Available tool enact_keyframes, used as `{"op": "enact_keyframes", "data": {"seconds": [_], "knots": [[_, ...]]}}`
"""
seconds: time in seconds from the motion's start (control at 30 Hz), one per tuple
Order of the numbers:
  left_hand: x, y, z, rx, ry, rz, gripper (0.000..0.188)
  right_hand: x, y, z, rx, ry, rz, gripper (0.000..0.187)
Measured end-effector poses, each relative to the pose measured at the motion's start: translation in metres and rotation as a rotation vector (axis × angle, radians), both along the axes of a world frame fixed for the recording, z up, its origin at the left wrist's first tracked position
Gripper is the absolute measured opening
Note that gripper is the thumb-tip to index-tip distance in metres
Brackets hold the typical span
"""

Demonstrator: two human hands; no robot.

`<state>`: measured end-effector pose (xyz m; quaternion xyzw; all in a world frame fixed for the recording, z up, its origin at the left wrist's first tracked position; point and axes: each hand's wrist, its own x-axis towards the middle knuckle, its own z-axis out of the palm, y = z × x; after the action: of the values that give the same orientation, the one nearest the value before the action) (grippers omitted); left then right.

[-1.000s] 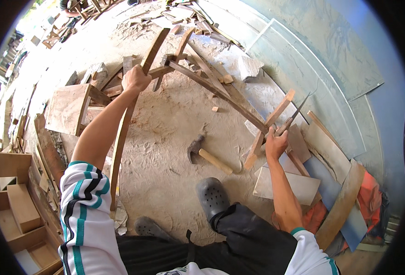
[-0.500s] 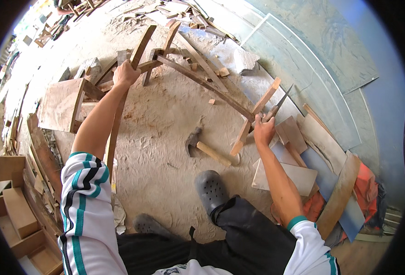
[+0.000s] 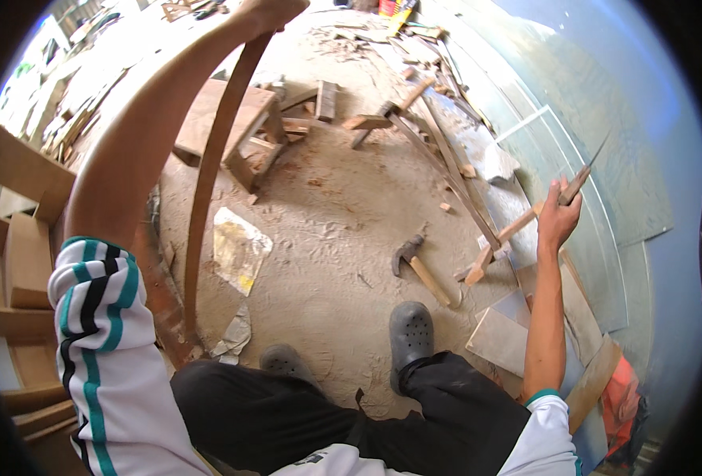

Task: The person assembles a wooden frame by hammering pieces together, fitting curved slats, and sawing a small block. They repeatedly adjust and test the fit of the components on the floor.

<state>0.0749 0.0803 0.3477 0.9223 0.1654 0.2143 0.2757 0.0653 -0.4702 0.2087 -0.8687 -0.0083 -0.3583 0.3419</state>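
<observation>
High at the upper left, my left hand [image 3: 275,11] is closed round the top of a long, slightly curved wooden leg [image 3: 217,159], whose lower end reaches down near my left knee. My right hand [image 3: 559,218], raised at the right, grips a hand tool [image 3: 576,185] with a wooden handle and a thin, pointed dark blade; its exact kind is unclear. Beyond and left of that hand lies a joined wooden frame [image 3: 440,168] with a long rail and short crosspieces, resting on the ground. A claw hammer [image 3: 428,278] with a wooden handle lies before my right foot.
A box-like wooden piece [image 3: 236,119] stands at the left beyond the leg. Glass sheets [image 3: 605,238] lean along the right wall. Flat boards [image 3: 503,339] and a red-orange bag [image 3: 621,397] lie at lower right. Wooden compartments [image 3: 29,270] stand at far left. Scraps litter the back.
My left hand has risen with the wooden leg, away from the frame. My right hand has lifted off the frame with the pointed tool, and the frame now lies lower. The view has shifted left.
</observation>
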Motion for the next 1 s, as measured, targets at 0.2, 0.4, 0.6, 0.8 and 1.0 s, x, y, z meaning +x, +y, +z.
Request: {"op": "enact_keyframes", "data": {"seconds": [0.2,0.4,0.6,0.8,1.0], "knots": [[-0.082,0.038,0.072,0.16,0.177,0.045,0.042,-0.003,0.16,0.053,-0.034,0.092,0.366,0.04],[-0.133,0.091,0.002,0.294,0.362,0.04,0.032,0.003,0.334,0.011,-0.309,0.485,0.597,0.048],[-0.211,0.123,-0.043,0.25,0.487,0.123,0.033,0.046,0.467,-0.061,-0.423,0.645,0.698,0.06],[-0.276,0.162,-0.077,0.243,0.638,0.333,0.041,0.076,0.552,-0.118,-0.42,0.557,0.785,0.064],[-0.288,0.149,-0.077,-0.027,0.745,0.427,0.039,0.08,0.562,-0.143,-0.216,0.471,0.796,0.051]]}}
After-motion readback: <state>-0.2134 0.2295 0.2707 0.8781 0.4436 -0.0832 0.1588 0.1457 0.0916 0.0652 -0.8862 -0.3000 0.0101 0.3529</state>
